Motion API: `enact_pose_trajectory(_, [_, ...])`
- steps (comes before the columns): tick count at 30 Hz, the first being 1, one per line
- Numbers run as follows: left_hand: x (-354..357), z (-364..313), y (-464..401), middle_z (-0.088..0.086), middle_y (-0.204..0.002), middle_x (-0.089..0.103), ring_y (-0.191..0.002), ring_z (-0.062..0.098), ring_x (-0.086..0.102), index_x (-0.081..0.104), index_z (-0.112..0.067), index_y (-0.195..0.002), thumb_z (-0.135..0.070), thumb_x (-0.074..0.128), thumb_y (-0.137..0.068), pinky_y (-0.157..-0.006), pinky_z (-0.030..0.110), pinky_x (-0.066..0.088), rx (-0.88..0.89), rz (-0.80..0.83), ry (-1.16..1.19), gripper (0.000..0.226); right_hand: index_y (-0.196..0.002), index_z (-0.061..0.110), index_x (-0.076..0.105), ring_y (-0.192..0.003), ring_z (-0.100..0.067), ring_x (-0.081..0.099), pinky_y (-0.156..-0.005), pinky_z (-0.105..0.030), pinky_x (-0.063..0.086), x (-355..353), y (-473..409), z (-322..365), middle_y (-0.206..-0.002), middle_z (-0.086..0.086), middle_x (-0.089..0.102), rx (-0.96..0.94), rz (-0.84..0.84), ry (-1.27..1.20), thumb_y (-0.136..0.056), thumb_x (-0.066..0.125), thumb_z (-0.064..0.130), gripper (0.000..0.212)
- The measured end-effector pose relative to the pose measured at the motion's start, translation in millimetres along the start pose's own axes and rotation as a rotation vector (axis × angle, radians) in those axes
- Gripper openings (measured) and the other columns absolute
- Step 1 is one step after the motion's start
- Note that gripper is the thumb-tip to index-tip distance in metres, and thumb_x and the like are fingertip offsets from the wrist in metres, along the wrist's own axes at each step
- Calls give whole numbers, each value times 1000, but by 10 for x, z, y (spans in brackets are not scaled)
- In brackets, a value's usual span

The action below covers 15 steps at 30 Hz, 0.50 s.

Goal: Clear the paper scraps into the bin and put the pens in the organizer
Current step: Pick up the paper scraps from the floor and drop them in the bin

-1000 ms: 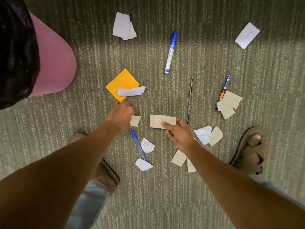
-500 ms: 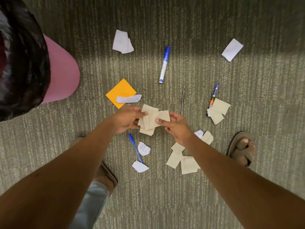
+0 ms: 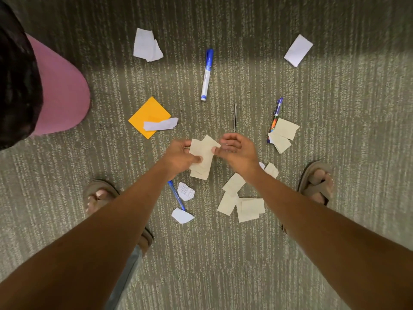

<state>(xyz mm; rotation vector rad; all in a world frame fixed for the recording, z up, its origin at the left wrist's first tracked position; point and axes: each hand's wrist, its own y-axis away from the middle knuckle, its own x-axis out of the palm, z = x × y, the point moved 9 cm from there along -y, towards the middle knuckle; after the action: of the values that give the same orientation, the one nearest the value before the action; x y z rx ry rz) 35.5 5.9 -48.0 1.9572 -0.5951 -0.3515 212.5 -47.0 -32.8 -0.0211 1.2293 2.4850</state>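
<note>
Both bare arms reach forward and down, hands meeting in the middle above the floor. Left hand (image 3: 180,156) has fingers curled, thumb pinching a small stack of beige paper scraps (image 3: 202,157). Right hand (image 3: 237,151) just beside it, thumb tip touching the stack's right edge, fingers loosely curled above. Wrists fairly straight, forearms angled inward

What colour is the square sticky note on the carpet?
Orange-yellow sticky note, clearest in the head view.
</note>
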Motion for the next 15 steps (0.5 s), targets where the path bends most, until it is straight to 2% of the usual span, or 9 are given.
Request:
enact_pose_trajectory(2, [-58,70,-5,17,-112,69,-92,24,67,61,-4,-120,10,72,-75,-81,38,56,-16,-39,-45,49,-103,10,65,-79,-10,66,-79,-21,56,-186,-8,-64,-100,-3,70,10,-61,43,-70,86,7,39])
enact_pose_trajectory(3, [-85,113,-16,18,-115,68,-98,26,66,59,-2,-122,10,71,-75,-87,43,54,-29,-55,-80,50,-101,10,66,-76,-9,65,-77,-23,56,-301,-2,-89,-99,-3,69,-19,-89,143,-73,83,5,33])
enact_pose_trajectory(5, [-116,206,-43,20,-119,66,-106,30,64,58,0,-123,10,71,-76,-93,49,52,-52,-63,-151,50,-99,12,68,-74,-12,65,-77,-29,58,-468,37,-87,-101,-3,70,-157,-95,503,-78,76,2,25])
enact_pose_trajectory(7, [-118,296,-45,19,-119,66,-104,29,65,59,0,-123,9,71,-77,-90,45,53,-67,-55,-212,48,-103,18,69,-76,-17,66,-70,-31,57,-493,125,-106,-107,-1,69,-323,-42,906,-81,69,1,27])
enact_pose_trajectory(9, [-109,374,-21,18,-117,67,-99,26,65,60,-1,-122,9,70,-77,-84,40,53,-70,-50,-239,47,-110,22,68,-80,-22,67,-64,-31,55,-436,221,-221,-113,0,64,-423,49,1142,-82,66,0,35])
enact_pose_trajectory(15, [-115,614,49,19,-116,66,-100,27,63,59,3,-121,10,68,-78,-85,39,51,-82,-49,-251,44,-130,25,57,-103,-29,60,-62,-39,53,-127,380,-667,-135,-8,43,-449,228,1401,-82,64,-2,56])
